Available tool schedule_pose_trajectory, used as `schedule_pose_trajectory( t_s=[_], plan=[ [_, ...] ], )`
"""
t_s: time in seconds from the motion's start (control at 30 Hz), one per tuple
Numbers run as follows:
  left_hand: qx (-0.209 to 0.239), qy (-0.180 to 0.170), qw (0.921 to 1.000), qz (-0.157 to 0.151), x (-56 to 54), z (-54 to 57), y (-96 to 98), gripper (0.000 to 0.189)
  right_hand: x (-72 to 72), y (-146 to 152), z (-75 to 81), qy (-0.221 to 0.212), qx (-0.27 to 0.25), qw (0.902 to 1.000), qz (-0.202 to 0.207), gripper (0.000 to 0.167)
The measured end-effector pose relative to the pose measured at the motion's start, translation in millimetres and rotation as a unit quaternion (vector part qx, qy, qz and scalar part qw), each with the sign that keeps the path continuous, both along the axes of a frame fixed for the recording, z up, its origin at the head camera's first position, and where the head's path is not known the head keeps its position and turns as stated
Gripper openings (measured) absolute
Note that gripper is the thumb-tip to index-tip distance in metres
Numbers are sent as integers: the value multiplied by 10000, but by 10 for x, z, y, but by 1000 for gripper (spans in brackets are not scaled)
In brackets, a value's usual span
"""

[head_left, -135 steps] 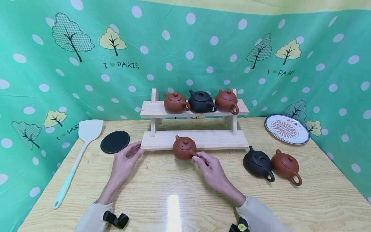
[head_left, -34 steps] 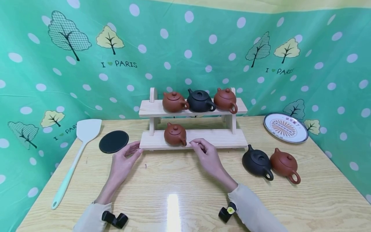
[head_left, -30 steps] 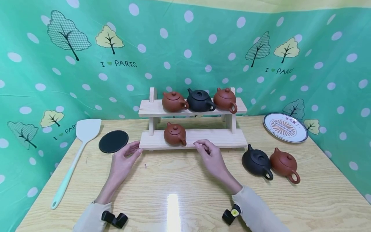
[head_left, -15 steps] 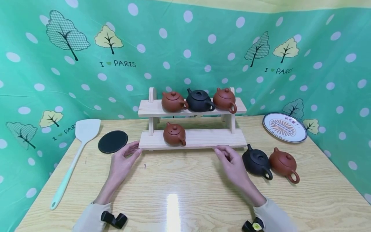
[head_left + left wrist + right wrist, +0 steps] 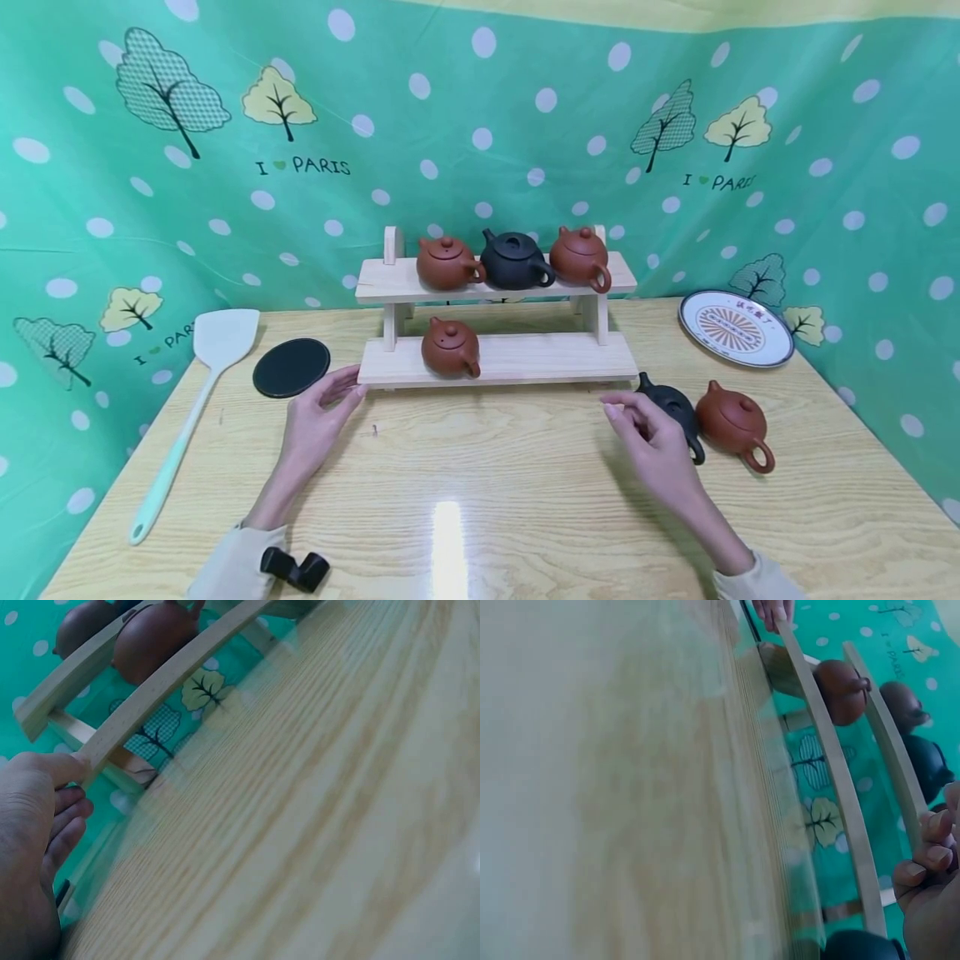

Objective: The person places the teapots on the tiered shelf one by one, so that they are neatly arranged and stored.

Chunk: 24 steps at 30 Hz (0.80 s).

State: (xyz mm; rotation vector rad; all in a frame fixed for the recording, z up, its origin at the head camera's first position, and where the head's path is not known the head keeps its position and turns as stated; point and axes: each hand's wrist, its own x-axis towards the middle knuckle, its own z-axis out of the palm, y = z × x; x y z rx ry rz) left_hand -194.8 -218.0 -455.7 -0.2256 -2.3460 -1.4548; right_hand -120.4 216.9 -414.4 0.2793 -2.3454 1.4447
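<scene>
A two-tier wooden display shelf point(image 5: 536, 357) stands at the back of the table. My left hand point(image 5: 318, 421) holds the left end of its lower board; in the left wrist view the thumb lies at the board's corner. A reddish-brown teapot point(image 5: 450, 348) sits on the lower board, left of centre. On the upper board stand a brown teapot point(image 5: 446, 265), a black teapot point(image 5: 516, 262) and another brown teapot point(image 5: 581, 257). My right hand point(image 5: 660, 454), its fingers loosely curled around nothing, partly hides a black teapot point(image 5: 670, 404) on the table. Beside that is a brown teapot point(image 5: 733, 421).
A white spatula point(image 5: 198, 412) with a pale green handle lies at the left. Near it rests a black round coaster point(image 5: 291, 367). A patterned plate point(image 5: 776, 354) is at the back right. A green polka-dot cloth point(image 5: 480, 192) hangs behind the table.
My right hand has set the brown teapot on the lower board, let go of its handle and moved right to the black teapot. My left hand has stayed at the shelf's end.
</scene>
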Motion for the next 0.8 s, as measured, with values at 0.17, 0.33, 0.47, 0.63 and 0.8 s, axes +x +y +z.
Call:
schedule_pose_trajectory(
  t_s=[0.17, 0.33, 0.47, 0.63, 0.8],
  plan=[
    [101, -42, 9999, -45, 17, 14, -3, 35, 84, 127, 8, 8, 130, 9998, -148, 13],
    [103, -62, 9999, -48, 10, 2, -9, 34, 156, 264, 2, 78, 157, 9991, -380, 14],
    [55, -38, 10000, -49, 6, -5, -12, 34, 217, 387, -18, 29, 110, 9979, -633, 15],
    [68, -15, 10000, -64, 9, 4, -11, 34, 283, 490, -31, -127, 14, 9958, -902, 14],
    [133, -48, 9999, -57, 16, 24, 3, 34, 340, 537, -22, -167, -5, 9952, -968, 14]
  ],
)
